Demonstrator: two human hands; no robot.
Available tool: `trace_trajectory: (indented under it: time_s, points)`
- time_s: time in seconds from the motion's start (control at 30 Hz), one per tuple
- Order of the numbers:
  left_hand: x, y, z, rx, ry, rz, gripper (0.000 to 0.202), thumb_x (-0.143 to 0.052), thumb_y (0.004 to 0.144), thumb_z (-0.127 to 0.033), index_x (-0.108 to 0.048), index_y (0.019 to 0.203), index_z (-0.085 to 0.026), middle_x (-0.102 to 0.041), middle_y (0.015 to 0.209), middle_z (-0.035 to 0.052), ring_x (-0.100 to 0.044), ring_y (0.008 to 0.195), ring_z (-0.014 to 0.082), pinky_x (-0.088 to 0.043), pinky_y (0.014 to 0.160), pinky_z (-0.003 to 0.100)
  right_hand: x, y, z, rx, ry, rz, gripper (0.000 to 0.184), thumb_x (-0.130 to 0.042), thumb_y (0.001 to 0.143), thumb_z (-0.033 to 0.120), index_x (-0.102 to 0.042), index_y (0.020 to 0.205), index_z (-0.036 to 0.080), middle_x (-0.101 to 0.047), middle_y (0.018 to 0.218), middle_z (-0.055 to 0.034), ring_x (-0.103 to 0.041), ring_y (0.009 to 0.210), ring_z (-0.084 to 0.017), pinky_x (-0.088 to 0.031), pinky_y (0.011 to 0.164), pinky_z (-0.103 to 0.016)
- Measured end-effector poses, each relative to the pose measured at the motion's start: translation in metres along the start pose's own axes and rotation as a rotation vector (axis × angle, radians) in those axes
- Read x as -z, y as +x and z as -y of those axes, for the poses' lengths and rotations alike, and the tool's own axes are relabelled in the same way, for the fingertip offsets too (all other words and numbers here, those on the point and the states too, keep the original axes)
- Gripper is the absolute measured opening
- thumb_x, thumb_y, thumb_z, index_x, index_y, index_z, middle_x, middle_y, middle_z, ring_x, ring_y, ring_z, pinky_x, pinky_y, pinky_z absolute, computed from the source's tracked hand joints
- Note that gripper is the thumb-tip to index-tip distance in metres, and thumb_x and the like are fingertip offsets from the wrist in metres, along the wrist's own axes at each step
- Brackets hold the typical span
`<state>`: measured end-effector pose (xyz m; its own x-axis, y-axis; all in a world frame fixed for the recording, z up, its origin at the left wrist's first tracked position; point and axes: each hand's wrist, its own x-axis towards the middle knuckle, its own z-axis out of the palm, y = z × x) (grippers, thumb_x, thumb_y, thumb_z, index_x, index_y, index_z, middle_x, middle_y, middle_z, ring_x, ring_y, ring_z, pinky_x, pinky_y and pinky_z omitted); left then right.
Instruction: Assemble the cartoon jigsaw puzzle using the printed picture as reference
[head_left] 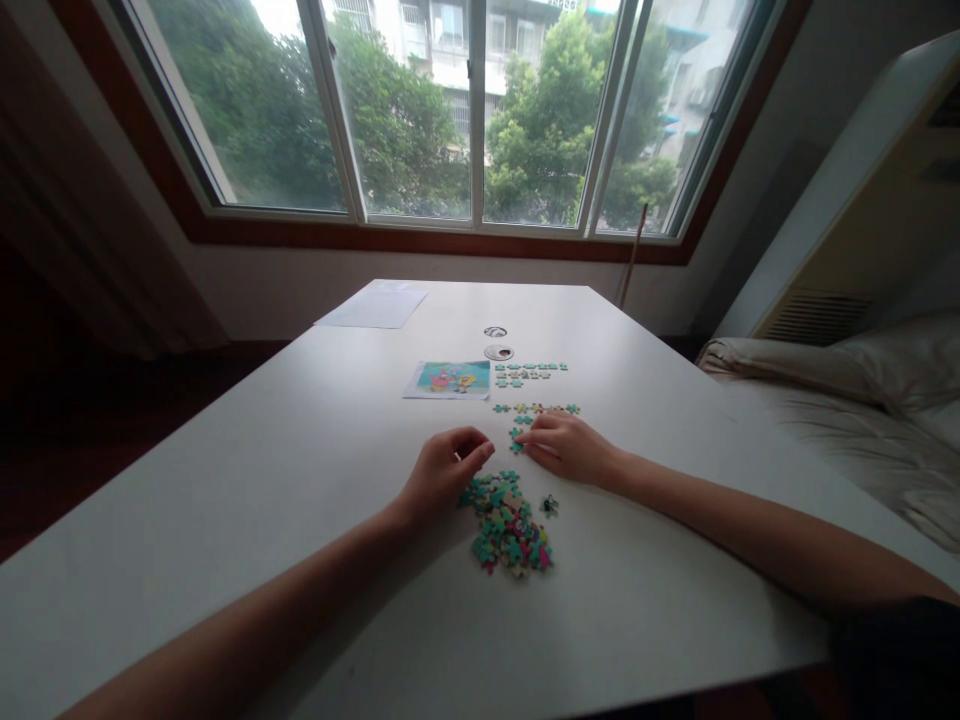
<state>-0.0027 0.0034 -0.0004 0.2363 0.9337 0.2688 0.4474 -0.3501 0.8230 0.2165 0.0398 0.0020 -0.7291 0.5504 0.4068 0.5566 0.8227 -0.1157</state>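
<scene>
A heap of small colourful jigsaw pieces [508, 525] lies on the white table [262, 470] in front of me. My left hand [442, 470] rests at the heap's upper left edge, fingers curled with thumb and fingertips pinched; what they hold is hidden. My right hand [566, 445] lies just beyond the heap, fingers closed over a teal piece [516, 436] at its fingertips. A short row of joined pieces [536, 409] sits just past that hand. More sorted pieces [527, 372] lie farther back beside a cartoon reference picture [448, 380].
Two small round objects [498, 351] and a sheet of paper [373, 306] lie toward the table's far end. One stray piece [549, 505] sits right of the heap. A bed with pillows [862, 400] stands at the right, a wide window [472, 110] behind.
</scene>
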Motion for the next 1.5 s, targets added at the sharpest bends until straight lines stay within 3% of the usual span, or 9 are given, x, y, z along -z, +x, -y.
trace_trajectory:
  time_s: [0.4, 0.57, 0.67, 0.8, 0.93, 1.23, 1.37, 1.5]
  points:
    - [0.000, 0.003, 0.000, -0.120, 0.217, 0.057, 0.020, -0.049, 0.081, -0.028, -0.062, 0.073, -0.015, -0.057, 0.062, -0.0002, -0.048, 0.057, 0.0122, -0.040, 0.056, 0.024, -0.006, 0.000, -0.006, 0.010, 0.083, -0.033, 0.028, -0.043, 0.088, 0.019, -0.060, 0.111, 0.019, -0.061, 0.096, -0.0092, -0.053, 0.086, -0.017, -0.045, 0.079, -0.034]
    - [0.002, 0.015, 0.002, -0.291, 0.382, 0.126, 0.018, -0.051, 0.082, -0.025, -0.064, 0.093, -0.020, -0.059, 0.092, 0.0062, -0.050, 0.088, 0.0209, -0.040, 0.082, 0.036, -0.004, -0.005, -0.010, -0.034, 0.096, -0.046, 0.026, -0.045, 0.087, 0.020, -0.061, 0.108, 0.021, -0.061, 0.097, -0.0080, -0.053, 0.090, -0.018, -0.045, 0.081, -0.035]
    - [0.000, 0.023, 0.003, -0.398, 0.586, 0.200, 0.029, -0.046, 0.086, -0.025, -0.056, 0.113, -0.020, -0.056, 0.111, 0.0088, -0.047, 0.099, 0.0238, -0.038, 0.088, 0.041, -0.004, -0.005, -0.013, -0.103, 0.083, -0.066, 0.027, -0.045, 0.086, 0.020, -0.060, 0.109, 0.018, -0.061, 0.101, -0.0092, -0.052, 0.095, -0.019, -0.044, 0.085, -0.036]
    - [0.000, 0.027, 0.006, -0.442, 0.680, 0.314, 0.034, -0.040, 0.089, -0.023, -0.049, 0.121, -0.022, -0.052, 0.125, 0.0050, -0.043, 0.109, 0.0248, -0.037, 0.092, 0.043, -0.006, -0.003, -0.015, -0.125, 0.053, -0.044, 0.028, -0.043, 0.087, 0.020, -0.060, 0.109, 0.015, -0.062, 0.104, -0.0095, -0.052, 0.095, -0.019, -0.043, 0.088, -0.036]
    - [0.004, 0.028, 0.009, -0.413, 0.726, 0.332, 0.033, -0.039, 0.090, -0.027, -0.049, 0.121, -0.022, -0.053, 0.125, 0.0027, -0.043, 0.109, 0.0254, -0.037, 0.091, 0.043, -0.007, -0.002, -0.015, -0.125, 0.047, -0.017, 0.027, -0.042, 0.087, 0.020, -0.062, 0.105, 0.016, -0.063, 0.106, -0.0079, -0.053, 0.093, -0.019, -0.043, 0.088, -0.035]
    - [0.007, 0.029, 0.015, -0.354, 0.741, 0.260, 0.034, -0.035, 0.092, -0.033, -0.050, 0.120, -0.020, -0.051, 0.125, 0.0070, -0.042, 0.112, 0.0255, -0.037, 0.092, 0.043, -0.008, -0.001, -0.015, -0.098, 0.040, -0.001, 0.028, -0.040, 0.088, 0.019, -0.061, 0.106, 0.017, -0.063, 0.107, -0.0063, -0.052, 0.093, -0.018, -0.042, 0.088, -0.035]
    - [0.010, 0.029, 0.014, -0.365, 0.734, 0.271, 0.034, -0.034, 0.093, -0.032, -0.050, 0.120, -0.020, -0.052, 0.124, 0.0065, -0.041, 0.113, 0.0242, -0.036, 0.092, 0.042, -0.007, 0.003, -0.015, -0.116, 0.023, -0.001, 0.030, -0.040, 0.089, 0.022, -0.058, 0.112, 0.017, -0.058, 0.110, -0.0086, -0.049, 0.096, -0.019, -0.041, 0.089, -0.037]
    - [0.015, 0.028, 0.014, -0.418, 0.722, 0.297, 0.031, -0.035, 0.093, -0.033, -0.054, 0.115, -0.024, -0.057, 0.114, 0.0047, -0.045, 0.106, 0.0237, -0.037, 0.088, 0.042, -0.009, 0.012, -0.014, -0.134, -0.033, 0.080, 0.036, -0.036, 0.091, 0.032, -0.051, 0.123, 0.022, -0.054, 0.112, -0.0099, -0.047, 0.096, -0.021, -0.041, 0.086, -0.040]
